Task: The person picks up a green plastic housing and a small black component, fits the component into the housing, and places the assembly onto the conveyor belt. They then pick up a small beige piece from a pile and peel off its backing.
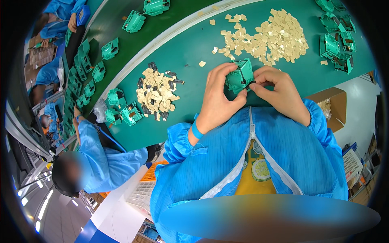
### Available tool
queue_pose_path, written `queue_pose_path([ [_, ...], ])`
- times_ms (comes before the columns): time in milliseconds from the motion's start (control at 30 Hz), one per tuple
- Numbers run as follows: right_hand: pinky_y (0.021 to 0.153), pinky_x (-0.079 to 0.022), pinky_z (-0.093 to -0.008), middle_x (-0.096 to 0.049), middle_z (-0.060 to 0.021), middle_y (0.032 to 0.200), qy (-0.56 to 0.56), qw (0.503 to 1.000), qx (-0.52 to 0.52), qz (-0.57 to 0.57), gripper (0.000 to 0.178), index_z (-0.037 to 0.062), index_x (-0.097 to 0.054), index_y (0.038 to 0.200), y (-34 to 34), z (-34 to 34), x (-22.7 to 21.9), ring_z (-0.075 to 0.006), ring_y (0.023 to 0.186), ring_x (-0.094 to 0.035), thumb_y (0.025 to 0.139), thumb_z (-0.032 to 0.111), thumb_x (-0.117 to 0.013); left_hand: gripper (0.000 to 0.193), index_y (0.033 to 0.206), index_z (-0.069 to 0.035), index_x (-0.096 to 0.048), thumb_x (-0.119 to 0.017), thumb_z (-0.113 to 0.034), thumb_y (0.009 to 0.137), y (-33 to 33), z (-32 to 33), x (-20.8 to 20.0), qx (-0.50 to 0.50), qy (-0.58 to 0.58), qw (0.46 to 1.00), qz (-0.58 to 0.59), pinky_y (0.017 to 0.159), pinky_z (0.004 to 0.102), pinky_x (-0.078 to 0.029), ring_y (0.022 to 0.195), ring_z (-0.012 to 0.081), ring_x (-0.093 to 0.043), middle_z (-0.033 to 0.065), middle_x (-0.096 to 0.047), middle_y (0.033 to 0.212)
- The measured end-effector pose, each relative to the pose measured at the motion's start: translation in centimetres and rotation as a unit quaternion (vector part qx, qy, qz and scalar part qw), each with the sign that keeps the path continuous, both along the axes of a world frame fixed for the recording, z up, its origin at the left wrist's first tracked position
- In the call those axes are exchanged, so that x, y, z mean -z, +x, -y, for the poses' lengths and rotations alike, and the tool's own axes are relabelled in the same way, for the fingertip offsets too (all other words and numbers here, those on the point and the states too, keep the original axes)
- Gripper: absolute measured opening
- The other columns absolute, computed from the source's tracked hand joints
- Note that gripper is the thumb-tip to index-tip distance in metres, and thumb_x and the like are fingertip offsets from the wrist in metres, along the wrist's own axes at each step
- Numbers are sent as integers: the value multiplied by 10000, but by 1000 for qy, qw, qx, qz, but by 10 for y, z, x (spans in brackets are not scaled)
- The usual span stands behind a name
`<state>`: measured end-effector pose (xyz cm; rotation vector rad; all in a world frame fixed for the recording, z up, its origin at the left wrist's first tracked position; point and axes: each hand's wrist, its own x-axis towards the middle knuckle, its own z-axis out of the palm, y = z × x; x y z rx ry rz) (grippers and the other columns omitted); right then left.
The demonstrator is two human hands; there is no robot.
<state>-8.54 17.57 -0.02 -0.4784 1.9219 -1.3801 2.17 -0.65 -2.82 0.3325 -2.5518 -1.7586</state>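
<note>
Landmark: the green, boxy moulded-plastic housing (239, 77), held up at the near edge of the green, smooth-surfaced tabletop (190, 48), in front of the wearer's chest.

Left hand (219, 95): grip curled round the left side of the housing, fingers reaching its far end, thumb at its near end. Firm hold, it seems.

Right hand (282, 92): grip drawn to a tight pinch, thumb and forefinger together on a small, dark, narrow part (251, 84) at the housing's near right corner. Outline mostly covered by fingers; cannot tell whether it is seated or only touching.

Key relation: dark part lies right at the right-hand fingertips, left thumb just beside it. Housing's long axis appears to run away from the body, leaning a little; the part looks set slantwise to it. Right hand is the nearer to the part.

Around the housing: a broad heap of flat, cream-coloured chips (283, 36) beyond it and to its right; a smaller heap of cream chips mixed with black pieces (156, 95) well to its left. Similar green housings (330, 46) stand clustered far to its right.
</note>
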Motion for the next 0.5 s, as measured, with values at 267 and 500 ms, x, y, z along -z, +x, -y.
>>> queue_pose_path([
  [267,725,-549,-290,-657,-96,892,1,1000,-8,-16,104,-56,-679,887,1,5,-3,-167,778,-653,889,30,-736,554,1351,-55,-528,-727,-19,834,0,-1,2,-20,17,1000,4,1037,436,-514,1309,281,-547,134,-505,1420],
  [500,707,-534,-298,-643,-102,892,9,999,-23,-28,118,-60,-671,875,1,8,-6,-175,769,-638,902,39,-731,544,1341,-52,-526,-705,1,830,0,-1,0,-27,20,999,12,1033,452,-521,1302,283,-555,130,-508,1416],
])
